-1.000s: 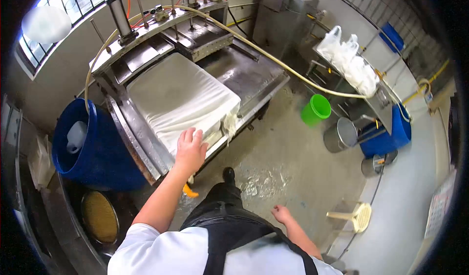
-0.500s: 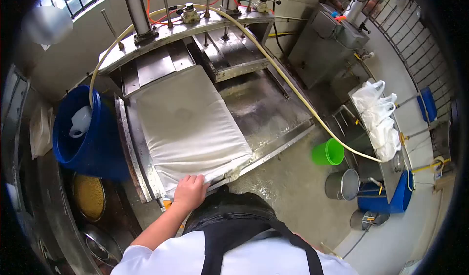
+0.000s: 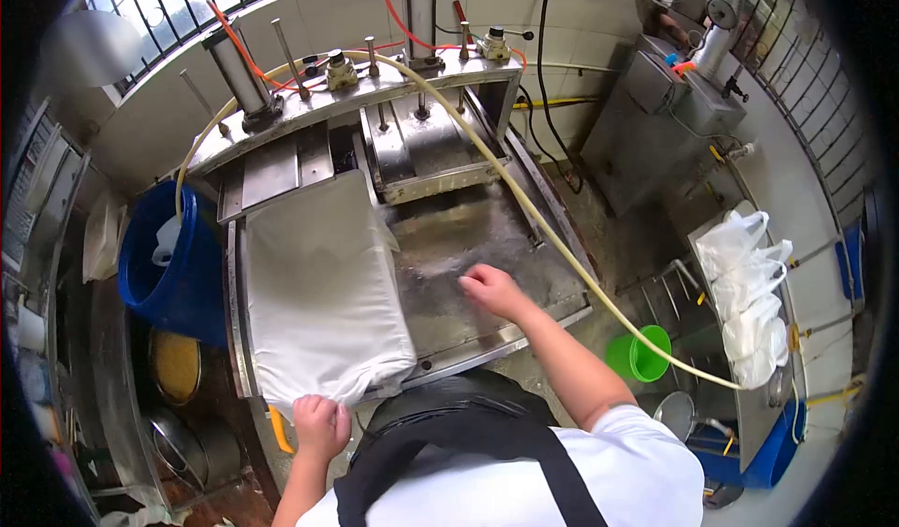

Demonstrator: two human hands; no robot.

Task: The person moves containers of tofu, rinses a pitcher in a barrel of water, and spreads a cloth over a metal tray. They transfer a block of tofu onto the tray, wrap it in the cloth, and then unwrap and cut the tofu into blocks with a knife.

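Observation:
A broad slab wrapped in white cloth (image 3: 323,293) lies on the left part of a wet metal press bench (image 3: 468,326). At its near edge my left hand (image 3: 318,426) is closed on the cloth's hanging border. An orange handle-like piece (image 3: 279,429) shows just left of that hand; what it belongs to is hidden. My right hand (image 3: 492,291) hovers over the bare metal to the right of the slab, fingers curled, with nothing visible in them.
A press frame (image 3: 375,87) with cylinders and a raised plate spans the bench's back. A pale hose (image 3: 524,199) arcs across to the right. A blue barrel (image 3: 154,265) stands left, a green bucket (image 3: 646,351) and white bags (image 3: 744,293) right.
My right hand has come into view over the bench. The left hand remains at the cloth's near edge. The whole view has shifted, so the slab appears straighter and farther left.

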